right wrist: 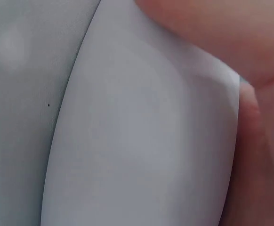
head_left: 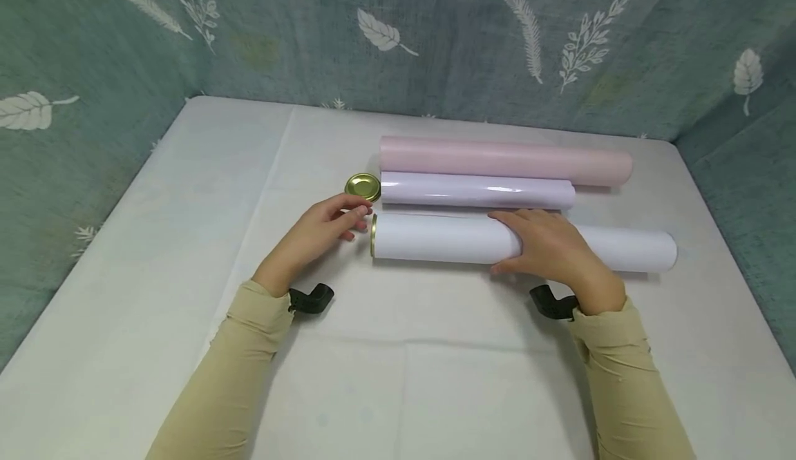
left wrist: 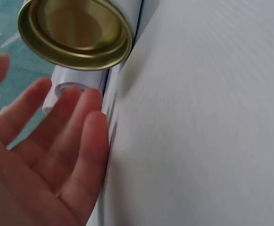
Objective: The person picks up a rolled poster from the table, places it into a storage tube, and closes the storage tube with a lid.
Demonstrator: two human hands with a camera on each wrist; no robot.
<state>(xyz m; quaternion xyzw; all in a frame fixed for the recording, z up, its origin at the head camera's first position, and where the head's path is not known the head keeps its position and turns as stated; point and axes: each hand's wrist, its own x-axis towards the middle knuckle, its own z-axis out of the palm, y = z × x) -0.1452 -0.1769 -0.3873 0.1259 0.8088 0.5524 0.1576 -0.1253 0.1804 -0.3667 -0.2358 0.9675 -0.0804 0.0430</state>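
A white tube (head_left: 441,237) with a gold metal end (left wrist: 78,28) lies crosswise on the table. My right hand (head_left: 547,246) grips it from above near the middle, thumb on the near side and fingers over the far side. In the right wrist view the tube's white wall (right wrist: 137,132) fills the space beside the thumb and fingers. My left hand (head_left: 326,222) holds nothing; its fingers are loosely bent just left of the gold end, apart from it in the left wrist view. A round gold lid (head_left: 363,187) lies flat beyond the left fingertips.
Behind the white tube lies a shorter, glossy pale lilac roll (head_left: 475,190), its hollow end visible in the left wrist view. A long pink roll (head_left: 504,159) lies farther back. The white-covered table (head_left: 404,377) meets green leaf-patterned cloth (head_left: 435,45) at the back and sides.
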